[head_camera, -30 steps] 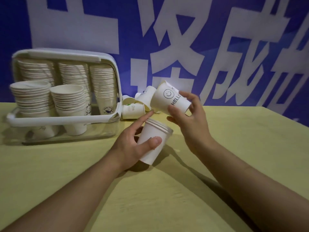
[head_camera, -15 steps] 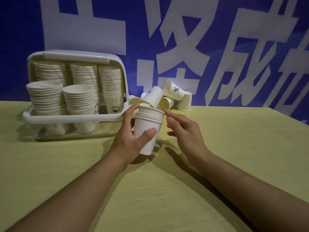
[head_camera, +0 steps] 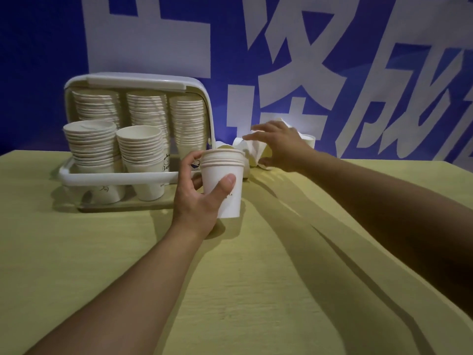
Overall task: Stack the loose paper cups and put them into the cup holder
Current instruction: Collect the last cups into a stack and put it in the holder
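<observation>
My left hand [head_camera: 197,198] grips a short stack of white paper cups [head_camera: 225,180], held upright just above the yellow table. To its left stands the white cup holder [head_camera: 120,178], lid raised, with several tall cup stacks [head_camera: 139,147] inside. My right hand [head_camera: 281,147] reaches over the pile of loose cups [head_camera: 252,151] by the blue wall. Its fingers are spread above one tipped cup and its thumb is below it, without a closed grip. Another loose cup [head_camera: 309,140] peeks out behind that hand.
The yellow table [head_camera: 256,278] stretches toward me. A blue wall with large white characters [head_camera: 294,60] rises right behind the holder and the loose cups. The holder's open lid [head_camera: 135,82] leans back against it.
My right hand put its cup into the stack, let go, and moved back and right to the loose cups. My left hand lifted the stack slightly toward the holder.
</observation>
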`<state>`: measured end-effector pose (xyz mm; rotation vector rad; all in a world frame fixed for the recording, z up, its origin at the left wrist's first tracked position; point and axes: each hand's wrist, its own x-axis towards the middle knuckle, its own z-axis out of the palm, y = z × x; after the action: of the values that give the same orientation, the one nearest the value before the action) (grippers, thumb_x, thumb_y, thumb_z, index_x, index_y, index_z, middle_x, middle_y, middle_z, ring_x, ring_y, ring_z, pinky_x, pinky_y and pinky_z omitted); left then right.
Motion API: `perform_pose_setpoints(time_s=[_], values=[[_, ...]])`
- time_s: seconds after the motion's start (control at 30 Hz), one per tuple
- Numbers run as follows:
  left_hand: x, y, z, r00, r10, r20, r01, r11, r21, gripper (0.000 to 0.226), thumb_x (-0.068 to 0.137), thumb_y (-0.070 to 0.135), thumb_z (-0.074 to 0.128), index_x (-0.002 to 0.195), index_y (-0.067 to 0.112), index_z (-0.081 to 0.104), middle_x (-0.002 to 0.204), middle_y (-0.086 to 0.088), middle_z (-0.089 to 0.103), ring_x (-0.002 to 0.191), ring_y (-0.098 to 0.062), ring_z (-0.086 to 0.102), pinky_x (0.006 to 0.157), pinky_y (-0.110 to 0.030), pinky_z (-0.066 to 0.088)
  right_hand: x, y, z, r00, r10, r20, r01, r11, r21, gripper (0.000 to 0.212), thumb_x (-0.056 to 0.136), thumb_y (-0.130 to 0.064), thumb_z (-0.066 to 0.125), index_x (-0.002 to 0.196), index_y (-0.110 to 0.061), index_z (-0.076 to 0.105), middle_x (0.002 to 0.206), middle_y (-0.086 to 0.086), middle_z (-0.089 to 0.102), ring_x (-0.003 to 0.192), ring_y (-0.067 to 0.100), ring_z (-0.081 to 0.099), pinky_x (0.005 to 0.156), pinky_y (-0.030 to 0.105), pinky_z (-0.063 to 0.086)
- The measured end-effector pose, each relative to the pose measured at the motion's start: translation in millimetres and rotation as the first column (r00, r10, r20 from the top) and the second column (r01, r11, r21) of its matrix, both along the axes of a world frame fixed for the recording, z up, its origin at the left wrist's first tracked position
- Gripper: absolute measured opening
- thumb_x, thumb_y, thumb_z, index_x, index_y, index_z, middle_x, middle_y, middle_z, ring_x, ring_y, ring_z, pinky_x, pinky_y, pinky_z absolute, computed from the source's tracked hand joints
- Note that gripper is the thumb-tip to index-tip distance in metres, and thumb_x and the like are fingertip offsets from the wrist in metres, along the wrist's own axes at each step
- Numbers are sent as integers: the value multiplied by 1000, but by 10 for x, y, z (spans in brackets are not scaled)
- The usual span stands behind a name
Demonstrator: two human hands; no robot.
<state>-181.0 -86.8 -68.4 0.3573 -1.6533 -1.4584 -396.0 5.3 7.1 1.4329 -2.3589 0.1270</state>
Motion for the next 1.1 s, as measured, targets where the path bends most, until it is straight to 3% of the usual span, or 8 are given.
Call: perform_pose_setpoints(time_s=[0.17, 0.43, 0.57, 0.67, 0.73, 0.8, 0.97, 1.1], values=[[-32, -20, -9, 1000, 5, -31, -4, 999, 33, 62, 54, 61, 76, 110, 63, 49, 123, -7, 63, 107, -17, 67, 74, -31, 59, -242, -213, 105, 972, 37, -232, 28, 962, 271, 83, 80, -35, 82, 149, -39, 36, 159, -7, 34, 152, 28, 15, 117, 54, 19], [-31, -28, -10, 999, -22, -40, 23, 999, 40, 67, 53, 62, 76, 114, 61, 48, 122, -1, 64, 104, -11, 67, 67, -22, 56, -340, -150, 224, 879, 238, -413, -92, 935, 343, 73, 75, -50, 81, 138, -34, 49, 135, 0, 54, 126, 27, 46, 109, 47, 33], [-19, -8, -2, 999, -27, -36, 27, 1000, -1, 70, 55, 60, 76, 119, 55, 50, 122, 3, 63, 105, -7, 66, 72, -25, 57, -228, 122, 329, 952, 163, -258, -101, 966, 240, 76, 74, -45, 84, 140, -30, 48, 134, 1, 55, 121, 25, 52, 100, 40, 41], [13, 48, 16, 997, -77, -9, 76, 992, -97, 62, 56, 59, 75, 112, 63, 48, 114, 28, 61, 99, 7, 62, 70, -20, 56, -10, 392, 355, 990, 111, 81, -101, 988, -118, 78, 78, -42, 82, 144, -33, 42, 131, -1, 56, 114, 22, 59, 87, 26, 50], [41, 101, 5, 990, -127, 57, 135, 975, -175, 65, 57, 59, 75, 115, 64, 47, 110, 28, 63, 97, 5, 63, 73, -27, 59, 206, 561, 319, 924, 250, 288, -91, 878, -470, 75, 82, -38, 79, 145, -35, 38, 125, -3, 54, 103, 15, 63, 78, 21, 57], [55, 149, -4, 978, -147, 146, 181, 950, -256, 70, 56, 61, 75, 119, 66, 44, 113, 23, 62, 101, 4, 61, 82, -34, 59, 455, 670, 242, 827, 402, 393, -48, 747, -664, 68, 87, -35, 75, 143, -38, 37, 122, -2, 52, 99, 13, 64, 72, 22, 60], [65, 233, 16, 960, -150, 237, 232, 900, -368, 74, 56, 66, 73, 120, 73, 37, 114, 30, 57, 106, 6, 57, 88, -39, 57, 929, 720, 36, 737, 481, 476, -68, 752, -656, 52, 92, -35, 68, 138, -37, 42, 120, -6, 46, 105, 20, 62, 72, 24, 60], [126, 235, 43, 960, -139, 243, 226, 897, -380, 82, 57, 69, 70, 128, 76, 29, 114, 39, 50, 103, 19, 51, 78, -21, 51, 1051, 690, 18, 763, 440, 473, -8, 739, -674, 65, 89, -43, 69, 142, -49, 30, 120, -9, 44, 101, 13, 62, 72, 19, 59]])
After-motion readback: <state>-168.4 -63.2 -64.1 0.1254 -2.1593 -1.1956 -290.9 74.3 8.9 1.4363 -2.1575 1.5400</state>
